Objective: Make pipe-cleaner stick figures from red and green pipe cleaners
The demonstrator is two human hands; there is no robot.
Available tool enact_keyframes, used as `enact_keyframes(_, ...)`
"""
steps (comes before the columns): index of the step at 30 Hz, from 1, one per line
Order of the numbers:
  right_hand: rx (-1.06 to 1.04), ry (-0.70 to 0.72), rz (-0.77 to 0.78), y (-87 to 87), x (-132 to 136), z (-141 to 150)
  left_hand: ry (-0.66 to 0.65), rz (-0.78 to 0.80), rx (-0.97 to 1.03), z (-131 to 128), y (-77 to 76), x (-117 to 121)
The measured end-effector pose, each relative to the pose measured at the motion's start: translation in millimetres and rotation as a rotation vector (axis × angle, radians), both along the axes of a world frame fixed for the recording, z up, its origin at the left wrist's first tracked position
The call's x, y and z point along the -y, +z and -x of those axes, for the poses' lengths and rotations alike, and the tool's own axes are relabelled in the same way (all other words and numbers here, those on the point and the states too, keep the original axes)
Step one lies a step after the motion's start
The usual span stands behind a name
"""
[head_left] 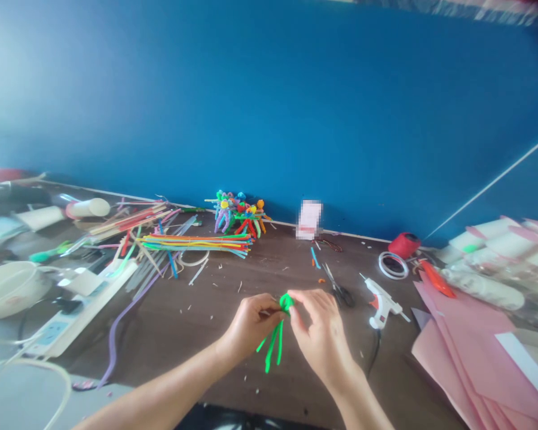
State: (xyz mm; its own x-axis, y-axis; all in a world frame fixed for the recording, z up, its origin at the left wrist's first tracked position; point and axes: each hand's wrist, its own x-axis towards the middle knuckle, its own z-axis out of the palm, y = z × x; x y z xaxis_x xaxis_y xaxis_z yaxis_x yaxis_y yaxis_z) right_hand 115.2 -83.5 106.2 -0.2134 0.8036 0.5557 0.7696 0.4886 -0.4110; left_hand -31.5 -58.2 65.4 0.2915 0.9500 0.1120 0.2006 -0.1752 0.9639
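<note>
Between my two hands, above the dark brown table (215,316), is a bright green pipe cleaner figure (286,303). Its top is a coiled ball, and several straight green strands hang below it. My left hand (256,319) pinches it from the left, just under the ball. From the right, the thumb and fingertips of my right hand (318,316) close on the ball itself. Parts of the green strands are hidden behind my left fingers. A pair of scissors (339,288) lies beyond my right hand.
A white hot glue gun (382,303) lies right of my hands. Behind are a pipe cleaner bundle (197,242) and a cluster of colourful pipe cleaner figures (240,212). At left sits a power strip (83,307); pink sheets (470,346) and a tape roll (393,266) lie at right.
</note>
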Motion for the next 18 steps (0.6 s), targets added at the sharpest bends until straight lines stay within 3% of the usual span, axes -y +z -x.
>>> enact_keyframes(7,0.007,-0.028,-0.009,-1.0,-6,4,0.017,-0.012,-0.064,1,1.3,-2)
enact_keyframes(12,-0.023,-0.015,0.050,-5.1,-11,2,0.021,0.064,-0.017,0,-3.5,-5)
enact_keyframes(15,-0.264,-0.039,0.149,-15.1,-16,-4,0.071,0.189,0.113,0,-4.9,-13)
enact_keyframes(18,-0.603,-0.042,0.439,-31.1,-18,-9,0.138,0.368,0.313,-1,-4.9,-23)
